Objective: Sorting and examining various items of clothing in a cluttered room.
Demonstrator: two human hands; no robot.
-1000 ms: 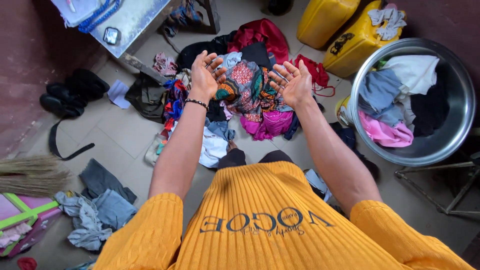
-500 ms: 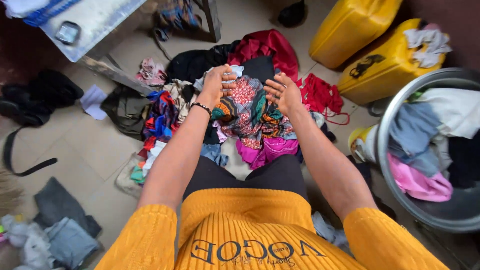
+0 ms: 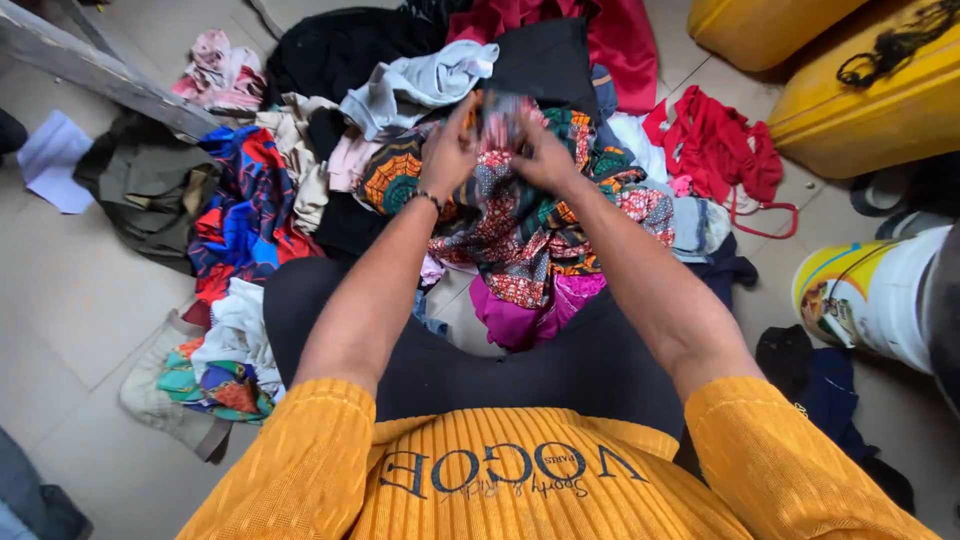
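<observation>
My left hand (image 3: 452, 150) and my right hand (image 3: 535, 152) meet over a heap of clothes on the floor. Both grip the top edge of a patterned cloth (image 3: 520, 230) in red, green and dark print, bunched between the fingers. A dark beaded bracelet sits on my left wrist. Under the cloth lies a magenta garment (image 3: 520, 318). A pale grey top (image 3: 425, 85), a black garment (image 3: 340, 45) and a red cloth (image 3: 600, 30) lie just beyond my hands. My legs in black are below the pile.
Two yellow jerrycans (image 3: 860, 90) stand at the upper right, with a red garment (image 3: 715, 145) beside them. A white and yellow bucket (image 3: 870, 300) sits at the right. A blue and red print cloth (image 3: 235, 210), an olive garment (image 3: 150, 195) and a wooden beam (image 3: 90, 70) lie at the left.
My hands were raised open and apart above the pile. They have come down and together, closing on the patterned cloth. The view has moved closer to the heap.
</observation>
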